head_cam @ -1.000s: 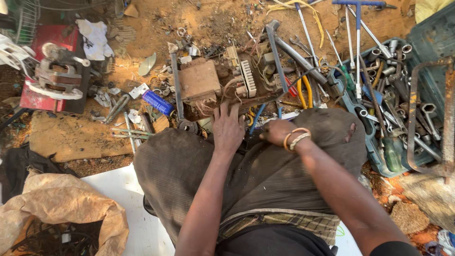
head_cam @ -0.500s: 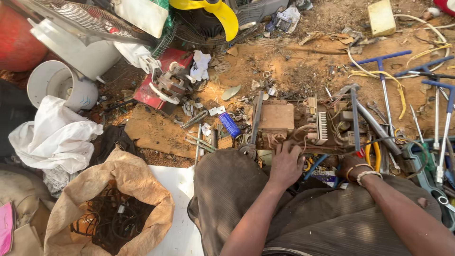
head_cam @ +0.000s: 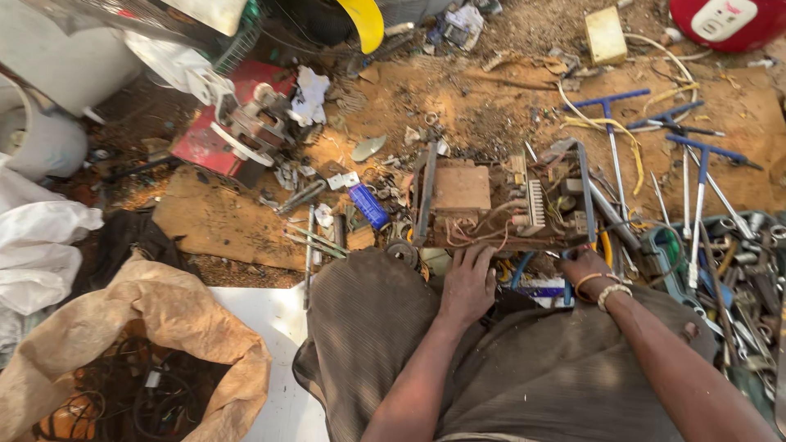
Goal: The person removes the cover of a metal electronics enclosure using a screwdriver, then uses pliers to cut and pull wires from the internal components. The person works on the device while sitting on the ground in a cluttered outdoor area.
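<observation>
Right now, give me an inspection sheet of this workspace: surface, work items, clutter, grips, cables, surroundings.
Surface: bare dirt ground with a flat cardboard piece, dusty.
Work items: rusty circuit chassis with a block component and loose wires, lying in front of the knees.
Clutter: blue cylinder, T-handle wrenches, pile of sockets and spanners, red motor part.
Grips: left hand flat against the near edge of the chassis; right hand at its right corner, what it holds cannot be made out.
Cables: yellow cord across the dirt; tangled wires in the brown sack.
Surroundings: white bucket, white cloth, red ball-shaped object.
</observation>
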{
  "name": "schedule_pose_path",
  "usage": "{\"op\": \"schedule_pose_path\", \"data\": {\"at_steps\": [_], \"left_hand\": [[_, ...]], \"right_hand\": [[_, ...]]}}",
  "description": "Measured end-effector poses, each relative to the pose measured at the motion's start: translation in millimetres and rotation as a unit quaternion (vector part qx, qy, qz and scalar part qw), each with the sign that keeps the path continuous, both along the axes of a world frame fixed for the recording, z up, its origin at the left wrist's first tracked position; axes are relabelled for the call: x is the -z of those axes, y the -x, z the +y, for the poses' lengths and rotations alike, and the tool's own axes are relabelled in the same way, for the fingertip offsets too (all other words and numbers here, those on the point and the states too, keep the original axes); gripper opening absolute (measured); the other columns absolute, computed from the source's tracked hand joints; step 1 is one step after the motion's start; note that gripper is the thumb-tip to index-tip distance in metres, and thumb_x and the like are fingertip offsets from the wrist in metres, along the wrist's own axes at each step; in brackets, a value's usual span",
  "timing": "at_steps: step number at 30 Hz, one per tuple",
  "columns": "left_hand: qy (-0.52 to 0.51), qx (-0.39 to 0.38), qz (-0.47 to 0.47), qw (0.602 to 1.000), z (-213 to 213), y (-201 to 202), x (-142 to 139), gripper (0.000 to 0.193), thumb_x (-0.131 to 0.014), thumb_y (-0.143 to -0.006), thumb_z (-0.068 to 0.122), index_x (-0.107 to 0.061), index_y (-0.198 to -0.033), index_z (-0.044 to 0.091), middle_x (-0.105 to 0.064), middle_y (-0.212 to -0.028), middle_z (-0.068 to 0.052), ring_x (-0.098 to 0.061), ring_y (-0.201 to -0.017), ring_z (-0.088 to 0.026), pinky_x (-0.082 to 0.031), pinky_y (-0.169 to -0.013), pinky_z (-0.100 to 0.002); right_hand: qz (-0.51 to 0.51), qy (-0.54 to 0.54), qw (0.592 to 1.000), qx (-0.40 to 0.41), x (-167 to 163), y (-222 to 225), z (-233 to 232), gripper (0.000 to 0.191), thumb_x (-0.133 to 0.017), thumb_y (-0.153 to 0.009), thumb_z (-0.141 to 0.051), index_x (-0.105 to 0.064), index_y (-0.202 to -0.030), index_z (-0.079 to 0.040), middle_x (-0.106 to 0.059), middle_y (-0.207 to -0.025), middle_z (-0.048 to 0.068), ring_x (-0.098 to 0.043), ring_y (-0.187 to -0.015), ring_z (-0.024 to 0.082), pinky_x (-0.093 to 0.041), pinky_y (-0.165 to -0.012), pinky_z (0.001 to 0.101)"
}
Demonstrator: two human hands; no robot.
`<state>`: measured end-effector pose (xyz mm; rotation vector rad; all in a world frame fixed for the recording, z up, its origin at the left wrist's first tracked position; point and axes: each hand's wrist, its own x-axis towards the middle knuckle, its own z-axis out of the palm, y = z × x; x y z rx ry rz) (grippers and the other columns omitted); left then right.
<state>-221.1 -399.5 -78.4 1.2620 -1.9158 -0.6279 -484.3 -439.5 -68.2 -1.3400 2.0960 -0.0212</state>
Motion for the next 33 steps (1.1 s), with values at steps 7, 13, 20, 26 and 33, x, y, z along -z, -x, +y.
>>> {"op": "schedule_pose_path", "data": {"at_steps": [7,13,20,26,33], "left_hand": [[-0.114,0.007,0.112,0.987,-18.2,7.7,4.0,0.028,-0.066,-0.096,0.014,-0.057,-0.121,0.005,-0.064,-0.119,-0.016,-0.066,-0.106,-0.038,-0.053,-0.089,-0.049],[-0.127,0.015,0.155,0.980,-28.7,12.0,-8.0,0.031,-0.061,-0.100,0.031,-0.062,-0.117,0.005,-0.064,-0.115,-0.018,-0.066,-0.094,-0.039,-0.052,-0.079,-0.050],[-0.159,-0.002,0.099,0.982,-35.1,12.0,-8.5,0.038,-0.059,-0.101,0.037,-0.066,-0.083,0.004,-0.067,-0.092,-0.014,-0.065,-0.075,-0.033,-0.051,-0.070,-0.047],[-0.144,-0.011,0.089,0.986,-30.3,14.5,-5.7,0.043,-0.056,-0.101,0.039,-0.063,-0.080,0.003,-0.065,-0.089,-0.016,-0.064,-0.074,-0.037,-0.050,-0.068,-0.050],[-0.186,0.088,0.067,0.976,-45.8,-6.0,-5.5,0.046,-0.052,-0.103,0.046,-0.063,-0.090,0.003,-0.066,-0.088,-0.019,-0.065,-0.085,-0.041,-0.051,-0.076,-0.052]], "right_hand": [[-0.506,0.022,0.730,0.459,2.8,-13.7,31.3,0.018,-0.047,-0.103,-0.010,-0.059,-0.112,0.000,-0.071,-0.093,0.011,-0.053,-0.062,0.011,-0.040,-0.043,0.0214],[-0.597,0.094,0.595,0.529,-22.3,-45.5,119.0,0.011,-0.053,-0.104,-0.009,-0.055,-0.105,0.001,-0.056,-0.076,0.001,-0.041,-0.049,0.004,-0.031,-0.035,0.0176],[-0.650,0.301,0.648,0.260,-89.6,-86.9,212.2,0.009,-0.056,-0.112,-0.006,-0.055,-0.112,0.003,-0.059,-0.076,0.001,-0.053,-0.054,0.009,-0.041,-0.038,0.0236],[-0.573,0.305,0.723,0.237,-107.8,-74.4,176.3,0.063,-0.062,-0.097,-0.022,-0.033,-0.152,-0.007,-0.053,-0.141,0.013,-0.065,-0.118,0.028,-0.053,-0.044,0.0222],[-0.768,0.039,0.625,0.133,-93.8,-97.7,144.8,0.098,-0.074,-0.080,-0.021,-0.016,-0.158,-0.015,-0.050,-0.143,0.025,-0.054,-0.134,0.035,-0.049,-0.109,0.0558]]}}
